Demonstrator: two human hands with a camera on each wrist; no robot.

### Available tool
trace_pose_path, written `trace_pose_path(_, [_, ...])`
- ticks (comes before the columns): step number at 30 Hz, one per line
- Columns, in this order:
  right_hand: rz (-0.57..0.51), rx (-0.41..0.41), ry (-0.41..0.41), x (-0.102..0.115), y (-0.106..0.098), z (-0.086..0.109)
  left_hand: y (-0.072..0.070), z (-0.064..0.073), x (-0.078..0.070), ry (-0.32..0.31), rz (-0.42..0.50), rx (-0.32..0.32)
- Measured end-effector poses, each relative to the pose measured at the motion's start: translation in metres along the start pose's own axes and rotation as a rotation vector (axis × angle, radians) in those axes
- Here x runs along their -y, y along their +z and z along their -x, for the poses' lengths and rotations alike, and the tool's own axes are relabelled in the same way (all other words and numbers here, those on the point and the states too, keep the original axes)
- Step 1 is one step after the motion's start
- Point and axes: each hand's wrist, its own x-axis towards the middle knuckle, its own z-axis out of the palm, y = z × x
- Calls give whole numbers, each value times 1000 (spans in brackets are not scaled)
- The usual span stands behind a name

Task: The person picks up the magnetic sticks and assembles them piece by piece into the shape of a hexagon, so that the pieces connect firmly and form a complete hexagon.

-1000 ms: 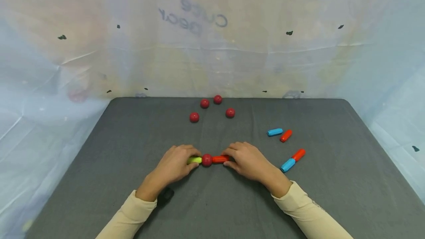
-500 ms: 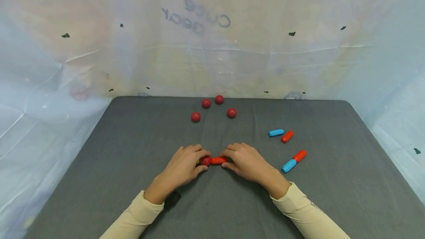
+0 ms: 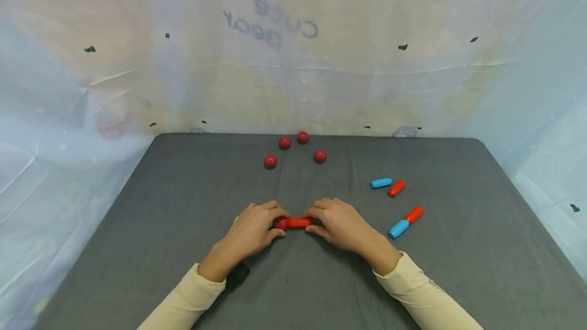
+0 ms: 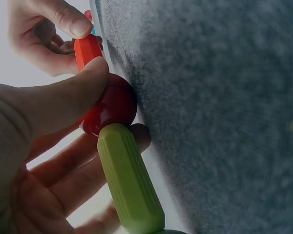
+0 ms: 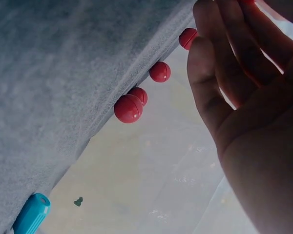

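Observation:
In the middle of the grey table, my left hand (image 3: 252, 228) grips a dark red ball (image 4: 118, 105) between thumb and fingers. A ribbed lime-green stick (image 4: 129, 180) meets the ball on the palm side; from the head view the hand covers most of it. On the ball's other side lies an orange-red stick (image 3: 299, 223), in line with the green one. Its right end is pinched by the thumb and fingers of my right hand (image 3: 341, 223). In the right wrist view the right hand's fingertips run toward the top edge, with what they hold mostly hidden.
Several red balls (image 3: 320, 156) lie near the table's far edge. At the right are a loose blue stick (image 3: 381, 183), a loose orange-red stick (image 3: 396, 188), and a blue stick (image 3: 399, 229) end to end with an orange-red one (image 3: 414, 214). A pale printed sheet (image 3: 293, 80) hangs behind.
My left hand has slid rightward from the green stick onto the red ball. The ball and orange-red stick have shifted slightly left. My right hand keeps its pinch, nearly still.

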Motion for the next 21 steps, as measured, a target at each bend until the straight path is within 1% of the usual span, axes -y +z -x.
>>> trace_pose_path(5, [-12,3,-4,1,0,2,0,1,2,4,77,-3])
trace_pose_path(10, [-18,7,-8,1,2,4,-1,1,4,0,135,0])
trace_pose_path(15, [-15,13,-11,1,4,5,-1,3,6,-3,147,16])
trace_pose_path(21, [-13,8,-14,2,2,2,-2,0,6,6,132,-5])
